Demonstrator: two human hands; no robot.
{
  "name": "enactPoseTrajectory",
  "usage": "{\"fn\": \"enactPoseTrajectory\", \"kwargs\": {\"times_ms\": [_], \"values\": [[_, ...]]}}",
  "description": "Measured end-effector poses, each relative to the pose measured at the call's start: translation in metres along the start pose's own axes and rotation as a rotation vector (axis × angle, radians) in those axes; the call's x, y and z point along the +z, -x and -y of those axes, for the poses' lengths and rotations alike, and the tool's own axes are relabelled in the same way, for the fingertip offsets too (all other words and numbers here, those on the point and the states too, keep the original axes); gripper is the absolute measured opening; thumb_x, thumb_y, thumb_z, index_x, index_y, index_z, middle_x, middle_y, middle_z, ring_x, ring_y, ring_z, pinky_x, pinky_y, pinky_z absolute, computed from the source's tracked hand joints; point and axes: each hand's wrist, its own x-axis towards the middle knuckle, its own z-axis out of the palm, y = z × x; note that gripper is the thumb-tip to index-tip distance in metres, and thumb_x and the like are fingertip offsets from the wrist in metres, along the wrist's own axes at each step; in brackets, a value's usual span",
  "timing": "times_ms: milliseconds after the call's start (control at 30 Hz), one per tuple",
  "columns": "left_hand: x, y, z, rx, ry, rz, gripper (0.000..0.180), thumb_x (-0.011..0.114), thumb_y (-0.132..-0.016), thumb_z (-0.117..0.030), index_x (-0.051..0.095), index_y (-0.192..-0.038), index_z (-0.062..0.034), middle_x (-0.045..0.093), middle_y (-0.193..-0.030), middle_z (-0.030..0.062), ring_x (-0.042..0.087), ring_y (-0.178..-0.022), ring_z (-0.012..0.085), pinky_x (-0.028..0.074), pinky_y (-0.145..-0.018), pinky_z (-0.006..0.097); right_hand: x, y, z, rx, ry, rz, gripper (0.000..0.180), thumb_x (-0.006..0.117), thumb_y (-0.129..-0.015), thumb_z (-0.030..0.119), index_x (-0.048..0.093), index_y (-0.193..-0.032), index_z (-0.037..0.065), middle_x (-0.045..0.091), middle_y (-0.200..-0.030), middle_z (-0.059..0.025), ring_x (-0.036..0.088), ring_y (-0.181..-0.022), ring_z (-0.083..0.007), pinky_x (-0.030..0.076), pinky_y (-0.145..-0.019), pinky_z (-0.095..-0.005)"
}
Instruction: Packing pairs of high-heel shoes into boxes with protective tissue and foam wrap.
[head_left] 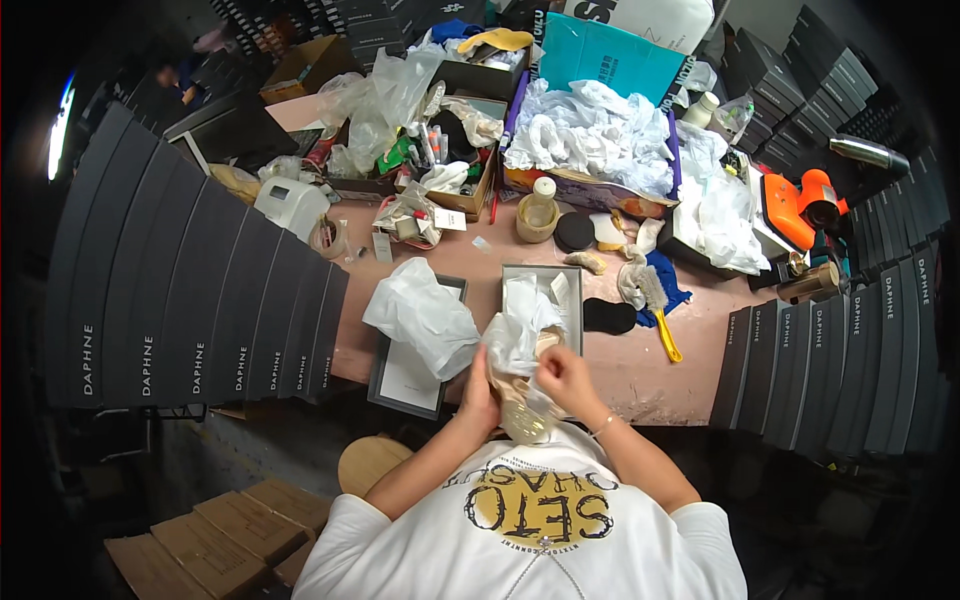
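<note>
Close to my body, a beige shoe (527, 422) with a shiny gold, see-through-looking toe points toward me. My left hand (481, 396) is wrapped round its left side. My right hand (566, 384) is closed at its right side, fingers curled in; what they pinch is hidden. White tissue paper (515, 342) bunches over the shoe's far end and reaches into the open grey shoebox (572, 290) behind it. To the left lies a dark grey box lid (402, 392), white inside, with a crumpled white tissue sheet (424, 318) across it.
Dark shoeboxes (190, 290) wall in the table's left side, and more boxes (830, 370) its right. A yellow-handled brush (660, 318), a black pad (609, 316) and a bottle (538, 212) lie beyond the shoebox. A carton of white tissue (590, 140) stands at the back.
</note>
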Motion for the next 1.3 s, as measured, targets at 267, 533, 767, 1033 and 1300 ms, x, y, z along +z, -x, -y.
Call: {"fn": "enactPoseTrajectory", "kwargs": {"times_ms": [267,533,767,1033,1300], "values": [[-0.013,-0.010,-0.011,-0.150,0.036,0.074,0.075,0.027,-0.087,-0.073,0.052,-0.120,-0.0107,0.063,-0.086,0.0177,0.062,-0.058,0.0240,0.053,-0.051,0.036,-0.051,0.012,0.006,0.096,-0.372,-0.477,0.028,0.060,-0.086,0.006,0.051,-0.113,0.006,0.054,-0.092,-0.0012,0.053,-0.082,-0.0094,0.047,-0.066,-0.0247],[-0.007,0.003,-0.003,-0.105,-0.185,0.271,0.076,0.037,-0.083,-0.075,0.047,-0.126,-0.0125,0.061,-0.103,0.0092,0.063,-0.087,0.0257,0.054,-0.063,0.037,-0.033,-0.046,0.093,-0.059,0.585,0.260,0.053,0.071,-0.075,0.013,0.052,-0.123,0.004,0.059,-0.114,-0.0141,0.056,-0.106,-0.0318,0.047,-0.087,-0.0368],[-0.006,0.009,-0.006,-0.094,-0.140,0.280,0.076,0.036,-0.083,-0.075,0.050,-0.120,-0.0102,0.059,-0.096,0.0068,0.061,-0.080,0.0218,0.051,-0.060,0.035,-0.007,-0.062,0.140,-0.472,0.242,-0.174,0.028,0.064,-0.084,0.013,0.061,-0.109,0.001,0.063,-0.099,-0.0181,0.062,-0.094,-0.0311,0.048,-0.082,-0.0356],[-0.017,0.001,0.003,0.119,-0.021,0.091,0.083,0.026,-0.087,-0.074,0.039,-0.134,-0.0068,0.052,-0.122,0.0152,0.055,-0.108,0.0299,0.047,-0.093,0.043,0.039,-0.013,0.056,-0.077,0.547,0.597,0.058,0.038,-0.098,0.042,0.032,-0.136,-0.001,0.046,-0.130,-0.0249,0.049,-0.115,-0.0364,0.031,-0.103,-0.0344],[-0.017,0.001,-0.002,0.109,0.002,0.028,0.074,0.032,-0.088,-0.071,0.041,-0.131,-0.0118,0.053,-0.118,0.0103,0.055,-0.106,0.0265,0.047,-0.091,0.043,0.089,-0.050,0.026,-0.175,0.375,0.446,0.039,0.045,-0.085,0.016,0.051,-0.121,0.003,0.056,-0.103,-0.0348,0.048,-0.101,-0.0517,0.042,-0.081,-0.0566]]}}
